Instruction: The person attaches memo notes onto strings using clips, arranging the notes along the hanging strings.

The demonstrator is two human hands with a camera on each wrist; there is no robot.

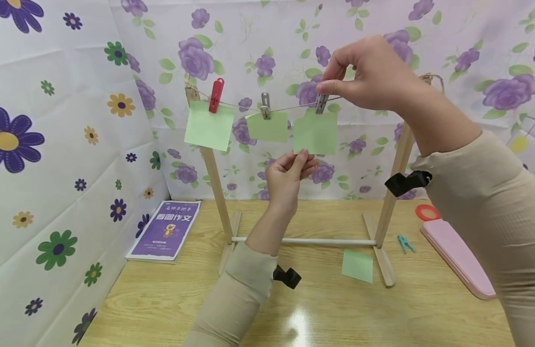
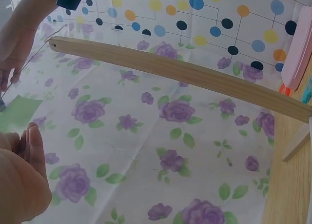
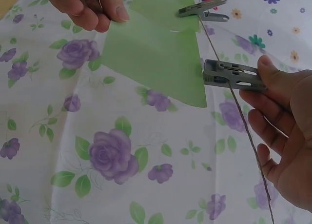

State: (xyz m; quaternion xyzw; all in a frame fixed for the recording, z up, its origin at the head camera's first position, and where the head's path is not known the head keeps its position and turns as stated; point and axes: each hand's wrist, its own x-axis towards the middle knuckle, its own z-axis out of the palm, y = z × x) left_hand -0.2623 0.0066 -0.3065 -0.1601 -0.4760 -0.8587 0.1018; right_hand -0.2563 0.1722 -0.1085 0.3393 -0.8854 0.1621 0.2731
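Green note (image 1: pixel 316 133) sits upright right of centre, just under the string (image 1: pixel 293 107), your left hand (image 1: pixel 288 180) pinching its bottom edge. Your right hand (image 1: pixel 371 72) pinches a grey peg (image 1: pixel 321 103) by the handles; it's the nearer hand to the top edge. Peg's long axis near upright, jaws down at that edge. Next move likely turns on this overlap; views don't show whether paper lies between the jaws.
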